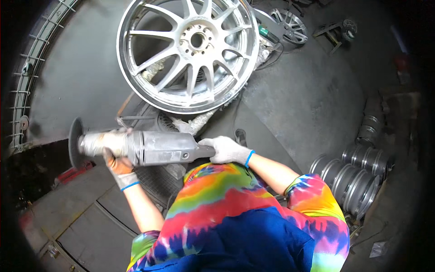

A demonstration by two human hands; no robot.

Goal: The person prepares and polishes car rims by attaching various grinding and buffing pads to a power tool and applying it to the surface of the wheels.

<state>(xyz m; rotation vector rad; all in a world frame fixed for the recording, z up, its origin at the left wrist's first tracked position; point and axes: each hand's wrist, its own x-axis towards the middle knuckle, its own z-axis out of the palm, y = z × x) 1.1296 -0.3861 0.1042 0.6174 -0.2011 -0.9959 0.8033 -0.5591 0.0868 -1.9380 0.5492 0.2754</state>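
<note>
A: So, we log both gloved hands on the grinder (154,147): left hand (118,165) clenched under the front near the disc (74,143), right hand (226,150) wrapped round the rear handle.

B: Why that hold?

A: We judge two hands steady its weight. It lies level across our chest, disc pointing left, clear of the silver wheel (188,52) lying flat above it. More rims (349,181) are stacked at right.

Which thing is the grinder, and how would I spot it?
Start at the big silver wheel at the top and look just below it. The grinder is the long grey tool lying sideways, held by the left hand and right hand. Only it has a dark round disc on its end.
</note>
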